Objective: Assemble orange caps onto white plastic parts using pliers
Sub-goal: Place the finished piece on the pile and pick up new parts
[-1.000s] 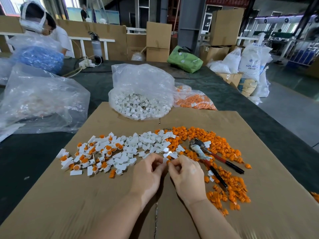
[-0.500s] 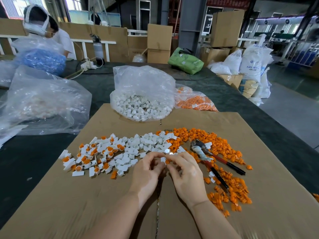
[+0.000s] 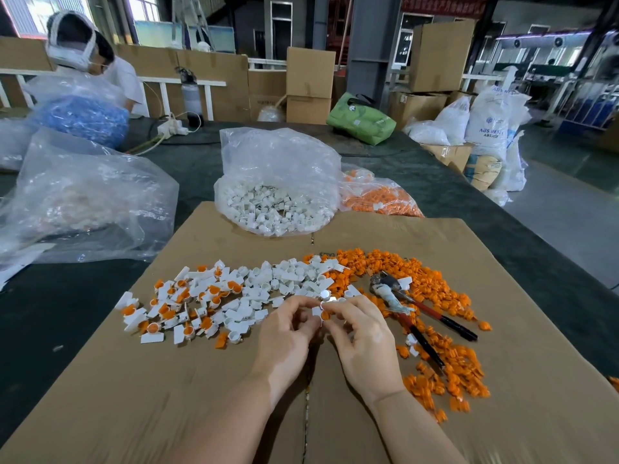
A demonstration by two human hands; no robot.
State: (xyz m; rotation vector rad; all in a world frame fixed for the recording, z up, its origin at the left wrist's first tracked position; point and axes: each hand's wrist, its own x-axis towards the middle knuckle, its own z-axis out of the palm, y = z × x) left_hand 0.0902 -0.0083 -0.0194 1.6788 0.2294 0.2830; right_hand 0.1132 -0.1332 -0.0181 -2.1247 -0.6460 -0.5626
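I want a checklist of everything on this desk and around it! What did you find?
Surface: cardboard sheet over a dark table.
Job's things: white parts, loose orange caps, capped pieces, pliers lying unused.
Clutter: bag of white parts, bag of orange caps, clear bag.
Grippers: left hand and right hand pinch one white part with an orange cap.
Cables: power strip with cords.
Surroundings: another person, boxes, sacks.

Both hands' grip (image 3: pixel 321 313) on one white part (image 3: pixel 317 311), pliers (image 3: pixel 398 304) beside.
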